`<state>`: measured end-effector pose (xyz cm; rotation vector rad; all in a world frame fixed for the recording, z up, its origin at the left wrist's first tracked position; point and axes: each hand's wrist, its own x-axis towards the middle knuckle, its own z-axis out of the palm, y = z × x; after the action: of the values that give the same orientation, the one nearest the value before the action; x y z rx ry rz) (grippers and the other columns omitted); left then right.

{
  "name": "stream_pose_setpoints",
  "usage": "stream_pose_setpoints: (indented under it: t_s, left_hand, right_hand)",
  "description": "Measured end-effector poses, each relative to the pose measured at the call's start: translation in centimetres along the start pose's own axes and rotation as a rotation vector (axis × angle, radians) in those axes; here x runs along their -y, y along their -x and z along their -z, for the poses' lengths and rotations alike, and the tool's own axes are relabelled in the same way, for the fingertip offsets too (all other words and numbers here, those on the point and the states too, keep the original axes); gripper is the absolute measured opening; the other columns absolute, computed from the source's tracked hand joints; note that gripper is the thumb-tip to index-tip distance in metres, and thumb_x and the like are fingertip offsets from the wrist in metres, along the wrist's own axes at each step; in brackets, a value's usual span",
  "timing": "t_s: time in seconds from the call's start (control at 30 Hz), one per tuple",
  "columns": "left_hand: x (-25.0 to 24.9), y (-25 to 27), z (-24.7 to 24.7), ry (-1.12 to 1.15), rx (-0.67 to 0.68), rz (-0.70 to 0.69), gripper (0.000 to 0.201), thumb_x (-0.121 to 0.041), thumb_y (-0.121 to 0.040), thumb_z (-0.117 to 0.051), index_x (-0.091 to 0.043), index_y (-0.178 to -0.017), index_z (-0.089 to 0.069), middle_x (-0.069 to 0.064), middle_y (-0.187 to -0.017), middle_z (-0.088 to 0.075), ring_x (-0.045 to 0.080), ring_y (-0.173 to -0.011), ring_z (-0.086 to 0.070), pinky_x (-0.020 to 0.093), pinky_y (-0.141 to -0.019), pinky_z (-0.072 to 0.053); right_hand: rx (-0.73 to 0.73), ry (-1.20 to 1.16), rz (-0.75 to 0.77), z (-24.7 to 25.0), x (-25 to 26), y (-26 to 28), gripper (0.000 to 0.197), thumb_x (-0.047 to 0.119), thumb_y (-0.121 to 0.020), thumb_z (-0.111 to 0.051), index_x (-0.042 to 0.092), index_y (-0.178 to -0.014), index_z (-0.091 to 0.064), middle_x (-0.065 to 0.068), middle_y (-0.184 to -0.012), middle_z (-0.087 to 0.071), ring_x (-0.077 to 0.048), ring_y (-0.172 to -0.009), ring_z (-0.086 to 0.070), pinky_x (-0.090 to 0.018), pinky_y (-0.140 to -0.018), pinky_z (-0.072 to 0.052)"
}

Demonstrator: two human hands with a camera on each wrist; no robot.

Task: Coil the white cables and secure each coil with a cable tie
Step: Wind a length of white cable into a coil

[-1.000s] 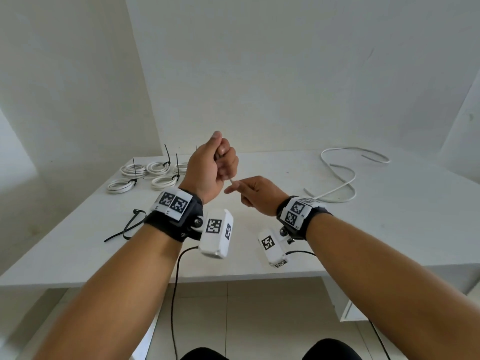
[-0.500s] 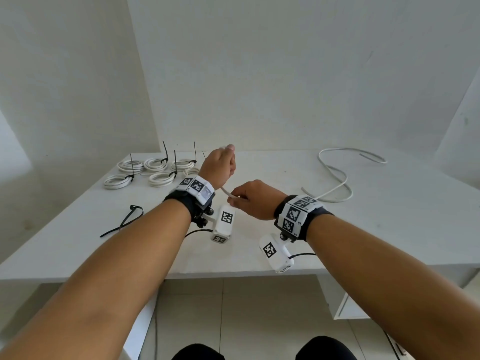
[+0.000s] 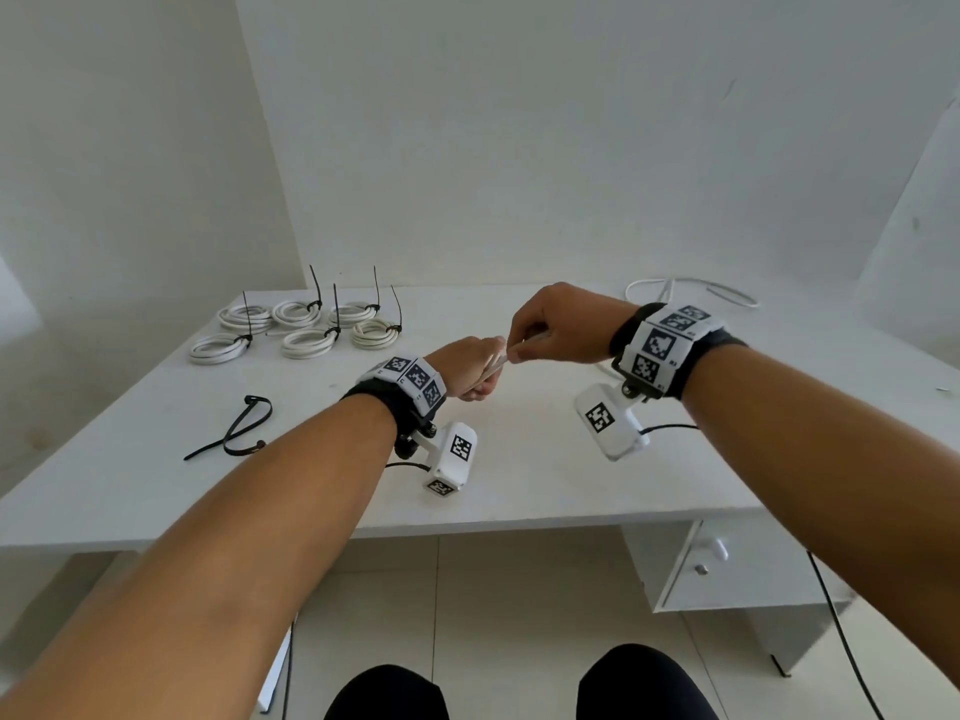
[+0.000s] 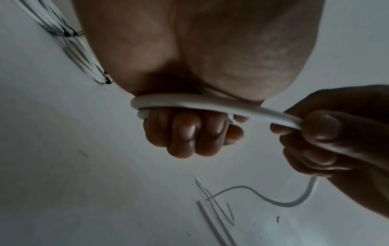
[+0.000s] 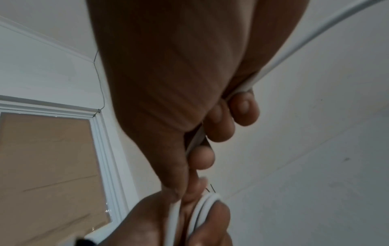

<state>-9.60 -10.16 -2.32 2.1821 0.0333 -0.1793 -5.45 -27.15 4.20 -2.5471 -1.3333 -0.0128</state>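
Both hands wind a white cable above the white table [image 3: 545,459].

At far left lie six tied coils [image 3: 306,324] and, nearer, loose black cable ties [image 3: 244,423], number unclear. The left hand [image 3: 467,368] has its fingers [image 4: 185,131] curled, the white cable [image 4: 202,104] looped round them. The right hand [image 3: 561,324] pinches that cable between thumb and fingers [image 5: 219,123]; its loose tail [image 3: 691,291] lies far right, partly hidden by the right wrist.
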Motion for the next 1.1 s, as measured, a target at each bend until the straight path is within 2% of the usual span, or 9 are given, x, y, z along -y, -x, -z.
stream_pose_setpoints:
  t_s: [0.23, 0.37, 0.5, 0.63, 0.73, 0.83, 0.87, 0.97, 1.1]
  left_hand:
    - [-0.8, 0.7, -1.8, 0.298, 0.049, -0.078, 0.064, -0.056, -0.101, -0.016, -0.014, -0.059, -0.038, 0.003, -0.048, -0.030, 0.016, -0.043, -0.023, 0.028, -0.047, -0.021]
    - [-1.6, 1.4, -2.2, 0.546, 0.012, -0.128, 0.051, -0.044, -0.104, -0.030, -0.020, -0.060, -0.035, -0.006, -0.047, -0.023, 0.012, -0.042, -0.016, 0.021, -0.041, -0.013]
    - [-2.4, 1.6, -1.9, 0.809, 0.022, -0.181, 0.052, -0.042, -0.104, -0.029, -0.021, -0.056, -0.033, -0.006, -0.044, -0.019, 0.011, -0.039, -0.013, 0.022, -0.038, -0.011]
    - [-3.6, 2.1, -1.1, 1.066, 0.011, -0.313, 0.056, -0.041, -0.104, -0.026, -0.022, -0.053, -0.035, -0.007, -0.041, -0.020, 0.009, -0.037, -0.012, 0.024, -0.040, -0.008]
    - [-4.6, 2.0, -0.2, 1.222, -0.092, -0.353, 0.054, -0.040, -0.105, -0.028, -0.020, -0.055, -0.034, -0.006, -0.040, -0.021, 0.010, -0.035, -0.014, 0.024, -0.039, -0.010]
    - [-5.0, 1.5, 0.8, 1.273, -0.289, -0.337, 0.045, -0.036, -0.105, -0.032, -0.020, -0.063, -0.029, -0.006, -0.041, -0.022, 0.011, -0.033, -0.020, 0.023, -0.040, -0.014]
    - [-5.0, 1.2, 1.2, 1.293, -0.373, -0.322, 0.045, -0.035, -0.105, -0.033, -0.021, -0.063, -0.030, -0.006, -0.042, -0.023, 0.011, -0.033, -0.021, 0.022, -0.040, -0.015]
    - [-4.1, 0.0, 3.2, 1.390, -0.616, -0.232, 0.043, -0.027, -0.104, -0.031, -0.019, -0.062, -0.031, -0.005, -0.039, -0.025, 0.013, -0.030, -0.025, 0.016, -0.039, -0.019]
    - [-2.6, -0.6, 4.9, 1.226, -0.849, -0.048, 0.042, -0.025, -0.105, -0.024, -0.012, -0.066, -0.033, -0.004, -0.029, -0.033, 0.013, -0.026, -0.033, 0.020, -0.043, -0.024]
  right_hand:
    - [-0.069, -0.097, -0.042, 1.6, -2.5, -0.5, 0.014, 0.038, -0.082, -0.076, 0.024, -0.083, -0.076, 0.005, -0.074, -0.071, -0.008, -0.068, -0.061, -0.026, -0.068, -0.050]
    - [-0.185, -0.199, -0.035, 1.2, -3.5, -0.7, 0.023, 0.043, -0.082, -0.076, 0.020, -0.081, -0.076, 0.009, -0.066, -0.066, 0.001, -0.056, -0.052, -0.012, -0.056, -0.040]
    - [-0.285, -0.356, -0.059, -0.4, -3.5, -1.0, 0.034, 0.042, -0.091, -0.066, 0.030, -0.060, -0.067, 0.008, -0.055, -0.055, -0.010, -0.053, -0.043, -0.021, -0.056, -0.037]
    - [-0.323, -0.528, -0.059, -2.7, -2.2, -0.6, 0.055, 0.040, -0.102, -0.049, 0.041, -0.048, -0.060, 0.007, -0.051, -0.048, -0.008, -0.048, -0.039, -0.016, -0.052, -0.036]
    - [-0.288, -0.516, -0.112, -4.5, -1.3, -0.4, 0.057, 0.041, -0.105, -0.040, 0.038, -0.052, -0.062, 0.010, -0.048, -0.049, -0.004, -0.043, -0.041, -0.015, -0.049, -0.037]
    - [-0.198, -0.489, -0.132, -6.0, -0.5, -0.5, 0.047, 0.044, -0.105, -0.038, 0.035, -0.072, -0.070, 0.009, -0.053, -0.050, -0.004, -0.042, -0.039, -0.015, -0.048, -0.037]
    - [-0.165, -0.460, -0.122, -6.3, -0.2, -0.5, 0.049, 0.044, -0.105, -0.038, 0.040, -0.067, -0.068, 0.010, -0.053, -0.048, -0.003, -0.042, -0.038, -0.015, -0.049, -0.036]
    - [-0.058, -0.320, -0.104, -7.1, 0.6, -0.2, 0.056, 0.031, -0.103, -0.041, 0.040, -0.050, -0.055, 0.011, -0.057, -0.045, -0.001, -0.046, -0.038, -0.016, -0.051, -0.031]
    - [-0.003, -0.192, -0.079, -7.1, 1.7, 0.2, 0.039, 0.030, -0.103, -0.041, 0.032, -0.066, -0.054, 0.011, -0.062, -0.047, -0.005, -0.052, -0.042, -0.019, -0.052, -0.030]
